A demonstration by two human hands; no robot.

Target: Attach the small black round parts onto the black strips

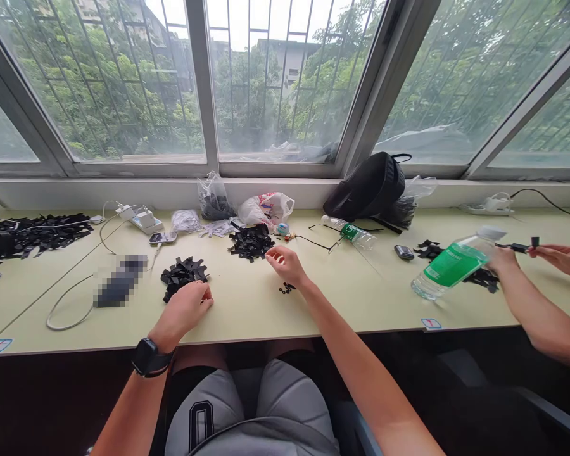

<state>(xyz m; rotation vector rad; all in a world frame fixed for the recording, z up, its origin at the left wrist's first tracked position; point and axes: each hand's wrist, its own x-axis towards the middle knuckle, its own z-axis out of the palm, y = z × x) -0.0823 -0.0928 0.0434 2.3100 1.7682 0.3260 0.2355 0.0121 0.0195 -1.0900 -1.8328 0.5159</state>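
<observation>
Fingers [276, 255] of the right hand [289, 266] sit loosely apart just beside a heap of black strips [251, 242]; the left hand [185, 310] curls, seemingly empty, against a second heap [181, 276].

A pale green desk [342, 310] held black scraps [183, 275] just ahead of the left hand [183, 310], small black rings [286, 288] just below the right hand [289, 266].
</observation>
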